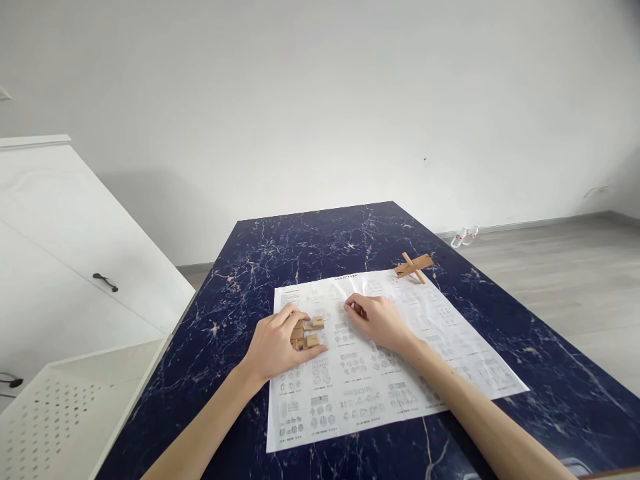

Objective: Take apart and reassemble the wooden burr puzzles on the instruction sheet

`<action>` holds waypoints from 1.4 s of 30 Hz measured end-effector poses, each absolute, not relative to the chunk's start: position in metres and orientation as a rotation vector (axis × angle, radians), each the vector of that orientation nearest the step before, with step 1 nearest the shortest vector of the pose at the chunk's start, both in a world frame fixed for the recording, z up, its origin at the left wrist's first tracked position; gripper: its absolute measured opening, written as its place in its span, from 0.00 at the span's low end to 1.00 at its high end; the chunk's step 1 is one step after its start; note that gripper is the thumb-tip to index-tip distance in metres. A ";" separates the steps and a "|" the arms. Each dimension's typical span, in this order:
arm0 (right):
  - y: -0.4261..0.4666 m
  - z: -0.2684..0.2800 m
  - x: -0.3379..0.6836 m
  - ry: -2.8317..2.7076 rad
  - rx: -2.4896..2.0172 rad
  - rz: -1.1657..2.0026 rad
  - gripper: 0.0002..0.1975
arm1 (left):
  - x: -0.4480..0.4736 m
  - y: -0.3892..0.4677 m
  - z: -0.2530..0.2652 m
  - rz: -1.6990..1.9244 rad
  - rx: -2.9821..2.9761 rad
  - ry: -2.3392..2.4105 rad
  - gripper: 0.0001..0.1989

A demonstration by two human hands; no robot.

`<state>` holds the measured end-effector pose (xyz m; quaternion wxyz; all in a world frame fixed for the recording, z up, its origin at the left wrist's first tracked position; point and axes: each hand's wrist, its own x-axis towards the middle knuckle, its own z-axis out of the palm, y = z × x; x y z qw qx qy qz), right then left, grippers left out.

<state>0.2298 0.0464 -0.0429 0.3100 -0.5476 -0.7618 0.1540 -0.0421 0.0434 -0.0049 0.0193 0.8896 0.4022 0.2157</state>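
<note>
The left hand [276, 340] pinches the wooden blocks [313, 341] above the printed sheet [360, 377]. The right hand [379, 320] curls, contents hidden. The blocks appear light and stiff; grip opposite outer sides.

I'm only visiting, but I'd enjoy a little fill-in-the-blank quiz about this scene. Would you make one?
1. The wooden blocks sit between the thumb and fingers of the person's ____ hand.
2. The colour of the white-veined table is dark ____.
3. A wooden stick crosses a flat wooden piece near the paper sheet's far ____ corner.
4. Two clear bottles are on the ____, beyond the table.

Missing words: left; blue; right; floor.
</note>
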 end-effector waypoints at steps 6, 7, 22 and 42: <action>0.044 -0.042 0.227 -2.034 -1.471 0.372 0.11 | -0.041 0.045 -0.007 0.641 2.697 1.235 0.30; 0.044 -0.042 0.227 -2.040 -1.473 0.367 0.11 | -0.041 0.045 -0.007 0.636 2.688 1.235 0.29; 0.038 -0.039 0.223 -2.062 -1.498 0.281 0.10 | -0.038 0.045 -0.009 0.541 2.596 1.259 0.36; 0.026 -0.008 0.194 -2.279 -0.937 0.241 0.10 | -0.085 0.038 0.008 0.397 2.414 1.139 0.33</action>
